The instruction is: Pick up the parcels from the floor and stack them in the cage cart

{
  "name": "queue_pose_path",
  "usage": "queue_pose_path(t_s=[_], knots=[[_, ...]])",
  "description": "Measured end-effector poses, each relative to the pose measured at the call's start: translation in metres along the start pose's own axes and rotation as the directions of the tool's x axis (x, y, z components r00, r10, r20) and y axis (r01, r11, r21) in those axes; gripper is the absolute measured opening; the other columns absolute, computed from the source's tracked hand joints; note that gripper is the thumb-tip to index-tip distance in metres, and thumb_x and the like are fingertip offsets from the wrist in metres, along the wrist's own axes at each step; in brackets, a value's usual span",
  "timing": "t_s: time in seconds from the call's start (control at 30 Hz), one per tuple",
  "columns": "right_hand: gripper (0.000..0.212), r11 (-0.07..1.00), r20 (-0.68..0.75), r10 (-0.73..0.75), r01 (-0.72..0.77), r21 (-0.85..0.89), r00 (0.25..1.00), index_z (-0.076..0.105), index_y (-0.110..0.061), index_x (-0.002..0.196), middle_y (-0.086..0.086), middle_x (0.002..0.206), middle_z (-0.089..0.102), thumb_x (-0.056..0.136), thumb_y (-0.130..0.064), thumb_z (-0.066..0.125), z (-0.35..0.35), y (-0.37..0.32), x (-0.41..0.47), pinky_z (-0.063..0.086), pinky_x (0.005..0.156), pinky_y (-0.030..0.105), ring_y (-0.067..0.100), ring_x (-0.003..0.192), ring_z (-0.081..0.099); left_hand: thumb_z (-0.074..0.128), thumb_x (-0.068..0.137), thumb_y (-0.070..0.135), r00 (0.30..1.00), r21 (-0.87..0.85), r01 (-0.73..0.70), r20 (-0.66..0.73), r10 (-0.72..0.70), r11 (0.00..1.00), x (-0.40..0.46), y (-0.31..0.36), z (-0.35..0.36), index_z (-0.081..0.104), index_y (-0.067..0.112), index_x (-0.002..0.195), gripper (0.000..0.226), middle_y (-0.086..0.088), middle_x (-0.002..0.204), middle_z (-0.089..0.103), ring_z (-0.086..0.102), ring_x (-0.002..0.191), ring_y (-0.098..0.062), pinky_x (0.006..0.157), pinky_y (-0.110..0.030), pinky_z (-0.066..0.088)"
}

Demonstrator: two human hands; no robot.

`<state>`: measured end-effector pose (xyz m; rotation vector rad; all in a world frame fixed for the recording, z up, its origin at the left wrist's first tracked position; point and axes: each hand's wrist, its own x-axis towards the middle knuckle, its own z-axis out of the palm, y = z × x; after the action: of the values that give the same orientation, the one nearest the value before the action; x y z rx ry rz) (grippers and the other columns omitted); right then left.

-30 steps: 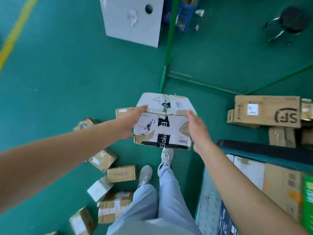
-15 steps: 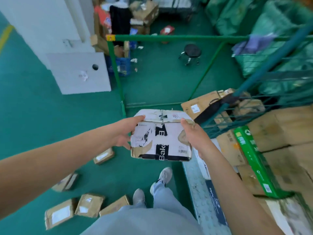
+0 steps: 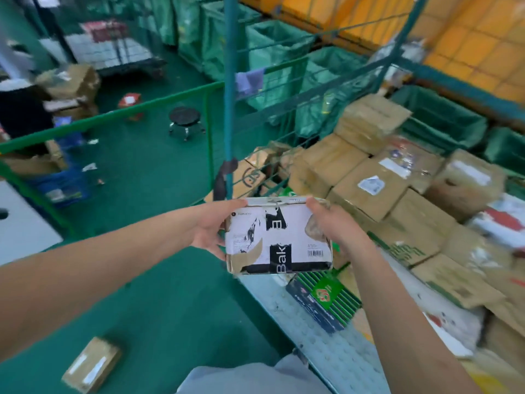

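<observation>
Parcel (image 3: 279, 236): held between left hand (image 3: 211, 226) and right hand (image 3: 331, 223), above the near left corner of the cart (image 3: 318, 331). Boxes (image 3: 397, 194): stacked in the cart, right of the parcel. Post (image 3: 228, 95): upright, just behind the parcel. Stool (image 3: 186, 123): on the floor (image 3: 159, 294), behind the rail (image 3: 113, 116). Small box (image 3: 92, 364): on the floor, lower left.

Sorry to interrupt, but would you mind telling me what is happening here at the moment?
A person holds a white and black parcel between the left hand and the right hand, at the edge of a cage cart that is already stacked with cardboard boxes. The parcel is not yet set down. One brown parcel lies on the green floor.
</observation>
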<state>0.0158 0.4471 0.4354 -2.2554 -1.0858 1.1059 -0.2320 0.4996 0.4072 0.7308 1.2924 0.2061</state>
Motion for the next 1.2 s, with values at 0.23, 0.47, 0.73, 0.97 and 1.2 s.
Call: queue_pose_path(t_s=[0.23,0.47,0.73,0.97,1.2], knots=[[0.072,0.992,-0.125,0.036,-0.02,0.127,0.992,0.058,-0.006,0.138,0.019,0.138,0.061,0.098,-0.065,0.049,-0.113,0.051,0.027,0.046,0.109,0.045,0.038,0.128,0.057,0.06,0.095,0.062,0.996,0.178,-0.083,0.06,0.073,0.981,0.048,0.083,0.116,0.048,0.029,0.142,0.058,-0.003,0.152,0.046,0.054,0.126,-0.039,0.107,-0.073,0.038],[0.077,0.985,-0.232,0.09,-0.051,0.166,0.969,0.046,-0.007,0.151,0.019,0.147,0.052,0.102,-0.066,0.039,-0.231,0.093,0.076,0.042,0.104,0.04,0.036,0.128,0.054,0.057,0.099,0.057,0.98,0.283,-0.186,0.116,0.159,0.941,0.083,0.158,0.239,0.06,0.025,0.112,0.035,-0.004,0.128,0.059,0.06,0.112,-0.034,0.092,-0.058,0.051],[0.054,0.968,-0.301,0.062,0.017,0.25,0.951,0.065,-0.018,0.133,0.003,0.133,0.065,0.102,-0.058,0.045,-0.312,0.141,0.138,0.048,0.085,0.035,0.017,0.099,0.06,0.062,0.1,0.044,0.971,0.337,-0.229,0.14,0.192,0.913,0.14,0.224,0.328,0.064,0.023,0.118,0.027,-0.003,0.121,0.067,0.064,0.108,-0.027,0.101,-0.046,0.053],[0.048,0.94,-0.238,0.115,-0.028,0.341,0.964,0.051,-0.032,0.149,-0.006,0.136,0.061,0.105,-0.05,0.05,-0.343,0.154,0.207,0.044,0.09,0.033,0.017,0.113,0.059,0.056,0.105,0.035,0.962,0.516,-0.272,0.175,0.211,0.812,0.21,0.284,0.369,0.06,0.025,0.124,0.022,0.004,0.118,0.065,0.061,0.107,-0.016,0.083,-0.028,0.053],[0.042,0.954,-0.236,0.164,-0.094,0.284,0.958,0.053,-0.035,0.145,-0.01,0.103,0.067,0.106,-0.049,0.046,-0.349,0.151,0.287,0.054,0.079,0.034,0.014,0.086,0.06,0.06,0.101,0.034,0.938,0.592,-0.347,0.23,0.261,0.728,0.308,0.344,0.38,0.053,0.03,0.132,0.032,0.002,0.131,0.06,0.055,0.119,-0.02,0.089,-0.031,0.052]])
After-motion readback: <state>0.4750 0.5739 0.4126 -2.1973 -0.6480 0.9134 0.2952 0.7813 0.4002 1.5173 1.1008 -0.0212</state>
